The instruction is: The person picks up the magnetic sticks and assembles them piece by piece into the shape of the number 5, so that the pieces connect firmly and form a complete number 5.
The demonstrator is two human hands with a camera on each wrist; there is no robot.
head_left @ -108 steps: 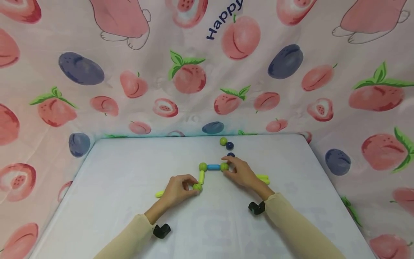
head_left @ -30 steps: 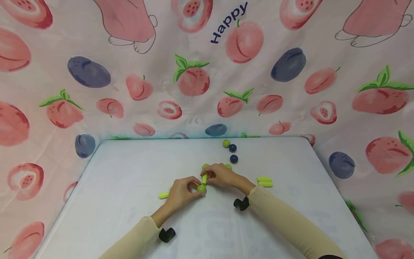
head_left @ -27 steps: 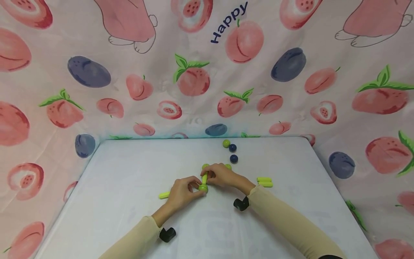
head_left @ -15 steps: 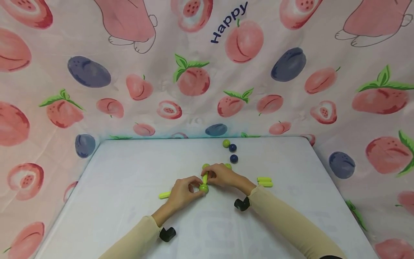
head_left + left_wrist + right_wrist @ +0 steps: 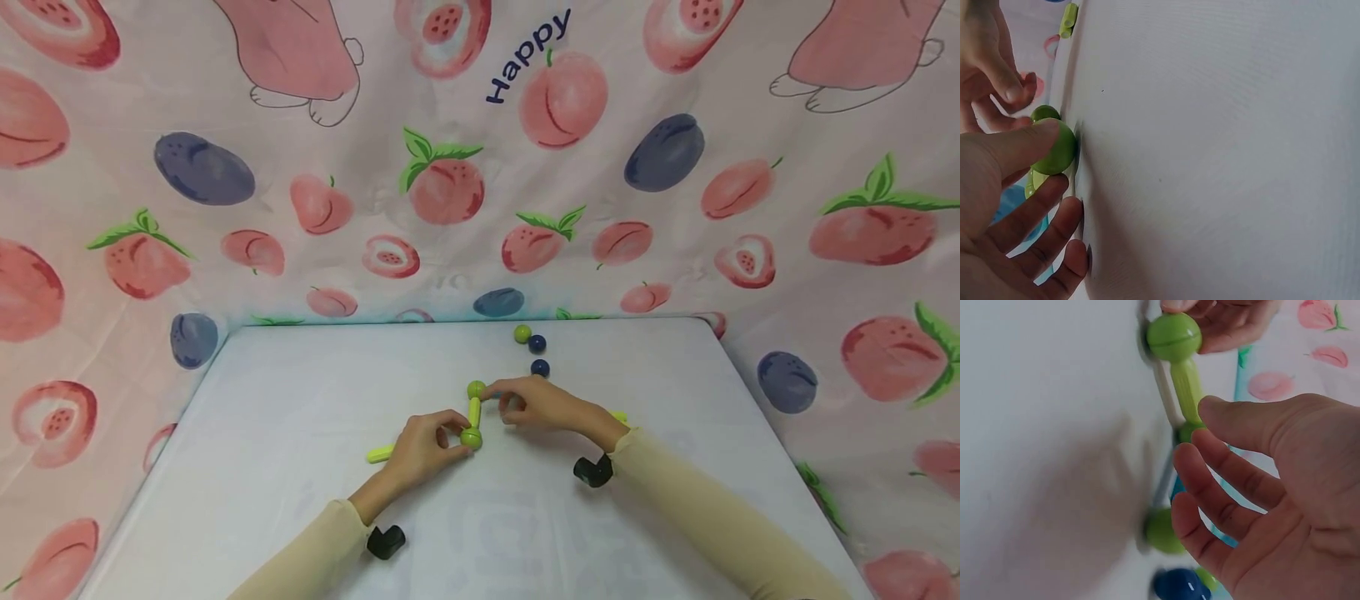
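My left hand (image 5: 423,450) pinches a green ball (image 5: 471,438) between thumb and fingertips, just above the white table. From that ball a yellow-green rod (image 5: 475,413) runs away to a second green ball (image 5: 476,389). My right hand (image 5: 551,406) hovers to the right of the rod, holding nothing, its fingers spread and slightly bent. In the right wrist view a blue rod (image 5: 1177,487) runs from the second ball to a third green ball (image 5: 1164,531), both partly behind the fingers. The right hand hides most of that blue rod in the head view.
Farther back on the table (image 5: 300,383) lie a loose green ball (image 5: 522,333) and two dark blue balls (image 5: 537,343). A yellow-green rod (image 5: 380,454) lies left of the left hand. More yellow-green rods (image 5: 619,417) are partly behind the right wrist. A fruit-print cloth (image 5: 442,275) hangs behind.
My right hand first moved left from the third ball to the yellow-green rod, then let go and drew back right. The left hand's ball now meets the rod's near end.
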